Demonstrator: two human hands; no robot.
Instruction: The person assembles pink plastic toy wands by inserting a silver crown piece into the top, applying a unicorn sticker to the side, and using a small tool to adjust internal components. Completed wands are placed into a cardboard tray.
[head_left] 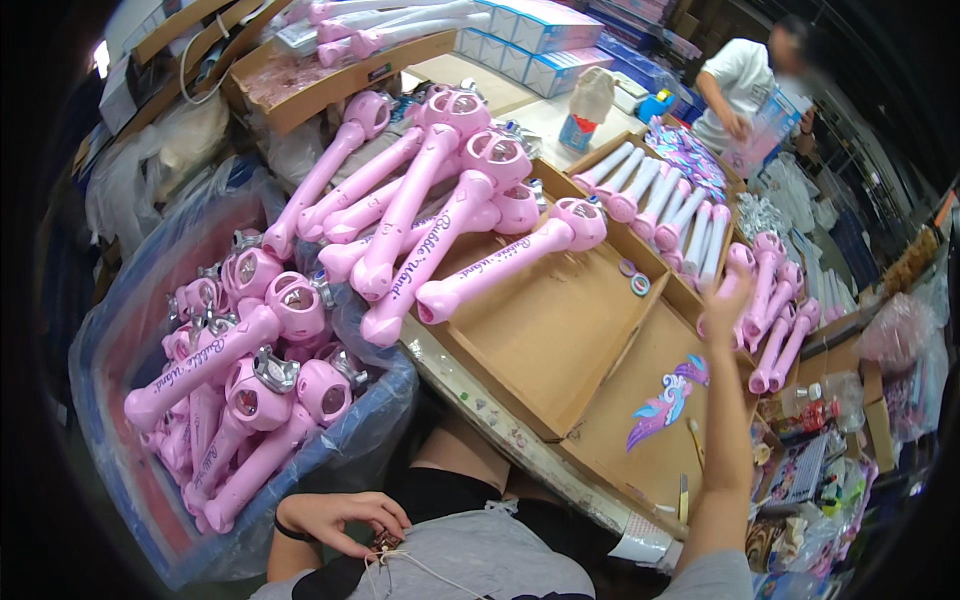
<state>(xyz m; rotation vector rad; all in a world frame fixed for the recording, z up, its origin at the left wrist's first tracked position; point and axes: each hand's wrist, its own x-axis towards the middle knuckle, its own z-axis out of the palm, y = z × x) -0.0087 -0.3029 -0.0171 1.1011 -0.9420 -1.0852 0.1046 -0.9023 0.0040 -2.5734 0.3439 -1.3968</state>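
Observation:
My left hand (345, 518) rests at my waist, its fingers curled over a small reddish-brown thing (386, 540) beside white cords; its kind is unclear. Far out to the right, my right hand (728, 305) is smeared by motion. It is beside several pink toy wand handles (768, 290) at the right end of the table, and its fingers do not show clearly. Pink toy wands with round, windowed heads lie piled on the table (435, 215). More such wands, some with silver pieces on their heads, fill a blue plastic-lined bin (95, 400) at my left.
A cardboard tray (540, 360) before me holds small rings (635, 280), purple-blue wing pieces (665, 400) and a yellow cutter (683, 498). White tubes with pink ends (660, 205) lie beyond. Boxes (530, 50) stand at the back; another person (745, 90) holds a package.

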